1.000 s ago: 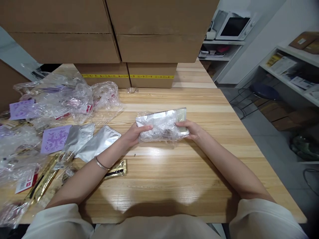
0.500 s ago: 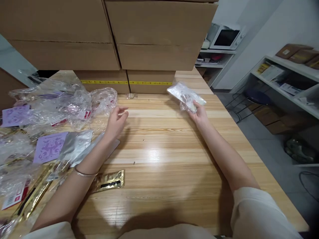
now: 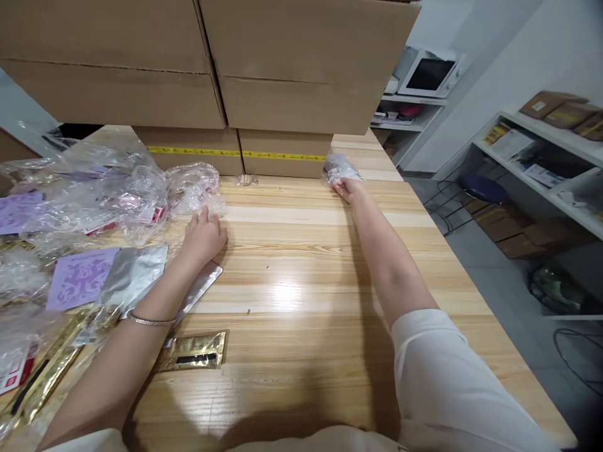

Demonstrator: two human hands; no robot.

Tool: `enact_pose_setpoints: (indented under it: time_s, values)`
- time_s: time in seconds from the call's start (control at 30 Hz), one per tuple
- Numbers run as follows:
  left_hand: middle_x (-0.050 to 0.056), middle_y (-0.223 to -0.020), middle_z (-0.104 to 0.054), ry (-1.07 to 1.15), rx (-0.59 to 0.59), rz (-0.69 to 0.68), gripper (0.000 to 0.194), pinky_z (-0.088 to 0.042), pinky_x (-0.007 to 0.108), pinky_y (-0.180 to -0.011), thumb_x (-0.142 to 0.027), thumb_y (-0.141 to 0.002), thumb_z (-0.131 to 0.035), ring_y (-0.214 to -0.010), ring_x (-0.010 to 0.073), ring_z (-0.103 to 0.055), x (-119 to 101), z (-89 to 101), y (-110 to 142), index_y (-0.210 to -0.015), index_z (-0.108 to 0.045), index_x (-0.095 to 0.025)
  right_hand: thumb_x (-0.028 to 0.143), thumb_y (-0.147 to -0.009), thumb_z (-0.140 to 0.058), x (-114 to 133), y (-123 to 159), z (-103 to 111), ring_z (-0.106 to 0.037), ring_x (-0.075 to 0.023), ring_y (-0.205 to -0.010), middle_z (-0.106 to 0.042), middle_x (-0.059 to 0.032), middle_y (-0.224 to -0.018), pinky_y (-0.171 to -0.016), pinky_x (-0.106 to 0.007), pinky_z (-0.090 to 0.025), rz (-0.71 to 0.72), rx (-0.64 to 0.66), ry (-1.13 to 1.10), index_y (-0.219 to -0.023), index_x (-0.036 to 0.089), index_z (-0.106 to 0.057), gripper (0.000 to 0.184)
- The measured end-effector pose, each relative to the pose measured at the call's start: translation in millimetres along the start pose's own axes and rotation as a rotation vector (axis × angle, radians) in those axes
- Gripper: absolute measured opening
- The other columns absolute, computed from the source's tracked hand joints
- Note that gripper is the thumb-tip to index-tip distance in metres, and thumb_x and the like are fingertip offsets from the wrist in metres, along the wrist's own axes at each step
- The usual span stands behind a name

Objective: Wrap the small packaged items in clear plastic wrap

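Note:
My right hand (image 3: 349, 188) is closed on a silvery, clear plastic packet (image 3: 340, 167) at the table's far right, beside the low cardboard boxes. Over on the left, my left hand (image 3: 206, 236) is open, palm down, its fingertips at the edge of a crumpled clear plastic bag (image 3: 195, 188). Beneath that forearm lie silver foil pouches (image 3: 139, 270), partly covered. A purple printed card (image 3: 83, 276) is beside them. Closer to me, a gold foil sachet (image 3: 198, 350) with a black strip rests by my left forearm.
Large cardboard boxes (image 3: 301, 100) stand across the table's back. Crumpled clear bags (image 3: 108, 194) with red-and-white labels and long gold packets (image 3: 51, 383) cover the left side. Beyond the right edge are shelves, a microwave (image 3: 431, 72) and a stool (image 3: 483, 188).
My right hand has moved the packet farther away and slightly left, close to the boxes. The left hand has shifted left and down, turning from a curled side-on pose to palm down.

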State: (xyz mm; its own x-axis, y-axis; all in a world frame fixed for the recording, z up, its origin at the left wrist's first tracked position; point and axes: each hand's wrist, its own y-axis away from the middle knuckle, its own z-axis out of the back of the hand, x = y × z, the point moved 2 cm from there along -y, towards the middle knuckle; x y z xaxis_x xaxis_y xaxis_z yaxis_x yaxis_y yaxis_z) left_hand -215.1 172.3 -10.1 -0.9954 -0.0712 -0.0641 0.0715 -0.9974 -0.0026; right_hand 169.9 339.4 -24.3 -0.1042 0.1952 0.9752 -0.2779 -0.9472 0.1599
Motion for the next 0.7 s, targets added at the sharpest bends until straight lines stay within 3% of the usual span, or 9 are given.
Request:
enact_pose_setpoints:
  time_s: [0.1,0.17,0.27,0.37,0.47,0.53,0.6,0.63,0.7]
  values:
    - [0.025,-0.159,-0.031,0.028,-0.017,-0.025,0.059,-0.026,0.046,-0.12,-0.026,-0.094,-0.038,-0.147,0.037,-0.03,-3.5,5.5,2.9,-0.143,-0.044,0.005,0.034,-0.096,-0.06,-2.0,7.7,-3.2,-0.066,-0.0202,-0.1,-0.064,-0.0096,-0.12,-0.084,-0.04,-0.057,-0.06,0.074,-0.011,-0.124,0.016,-0.059,0.034]
    - [0.024,-0.156,-0.037,0.041,-0.086,-0.048,0.055,-0.028,0.048,-0.118,-0.023,-0.094,-0.035,-0.145,0.0363,-0.034,-9.1,14.1,9.0,-0.14,-0.049,0.004,0.026,-0.096,-0.057,-4.3,17.9,-2.1,-0.067,-0.015,-0.08,-0.069,-0.0077,-0.098,-0.071,-0.03,-0.057,-0.097,0.099,0.011,-0.116,0.014,-0.058,0.023]
    - [0.023,-0.148,-0.049,0.054,-0.19,-0.103,0.05,-0.034,0.054,-0.113,-0.021,-0.094,-0.033,-0.138,0.0373,-0.042,-23.6,29.5,22.4,-0.132,-0.058,0.0,0.019,-0.091,-0.057,-9.3,42.9,-2.1,-0.055,-0.0103,-0.05,-0.063,0.0005,-0.067,-0.052,-0.021,-0.049,-0.12,0.124,0.071,-0.108,0.015,-0.055,0.018]
    - [0.02,-0.144,-0.054,0.151,-0.208,-0.217,0.048,-0.038,0.053,-0.112,-0.021,-0.096,-0.032,-0.134,0.0337,-0.049,-45.1,40.9,39.1,-0.13,-0.06,-0.003,0.02,-0.087,-0.063,-13.9,81.8,-12.2,-0.05,-0.0087,-0.046,-0.06,0.0044,-0.06,-0.051,-0.019,-0.046,-0.106,0.229,0.099,-0.108,0.018,-0.056,0.022]
    - [0.015,-0.149,-0.051,0.321,-0.102,-0.464,0.049,-0.036,0.046,-0.117,-0.022,-0.098,-0.032,-0.138,0.0264,-0.047,-73.6,44.1,61.9,-0.139,-0.053,-0.006,0.036,-0.089,-0.063,-15.5,129.8,-30.2,-0.061,-0.0129,-0.057,-0.068,-0.0033,-0.069,-0.061,-0.024,-0.053,-0.149,0.446,0.089,-0.098,0.017,-0.063,0.021]
    - [0.013,-0.154,-0.045,0.409,0.012,-0.66,0.05,-0.032,0.042,-0.121,-0.025,-0.1,-0.033,-0.144,0.0232,-0.04,-93.1,41.3,80.8,-0.145,-0.047,-0.009,0.06,-0.091,-0.052,-13.7,159.9,-41.5,-0.066,-0.0191,-0.067,-0.072,-0.0103,-0.076,-0.066,-0.031,-0.057,-0.239,0.667,0.044,-0.089,0.015,-0.066,0.047]
    - [0.01,-0.16,-0.036,0.483,0.123,-0.844,0.05,-0.028,0.041,-0.124,-0.027,-0.102,-0.033,-0.149,0.0214,-0.032,-108.9,35.5,99.9,-0.15,-0.04,-0.014,0.073,-0.085,-0.051,-9.4,182.4,-47.8,-0.067,-0.0213,-0.071,-0.073,-0.0111,-0.079,-0.067,-0.034,-0.058,-0.314,0.865,-0.007,-0.085,0.016,-0.068,0.059]
    - [0.008,-0.163,-0.031,0.519,0.176,-0.93,0.051,-0.027,0.041,-0.124,-0.026,-0.103,-0.033,-0.15,0.0205,-0.029,-114.6,32.4,108.4,-0.152,-0.037,-0.017,0.071,-0.081,-0.06,-6.9,189.5,-48.4,-0.066,-0.0205,-0.071,-0.073,-0.0097,-0.08,-0.067,-0.032,-0.057,-0.328,0.923,-0.018,-0.084,0.016,-0.068,0.056]
    - [0.007,-0.165,-0.025,0.585,0.268,-1.089,0.052,-0.027,0.038,-0.124,-0.024,-0.102,-0.035,-0.152,0.019,-0.025,-121.7,27.7,122.0,-0.155,-0.032,-0.019,0.053,-0.071,-0.08,-2.8,195.4,-44.3,-0.063,-0.0172,-0.068,-0.072,-0.006,-0.076,-0.064,-0.027,-0.054,-0.313,0.94,0.001,-0.08,0.015,-0.07,0.041]
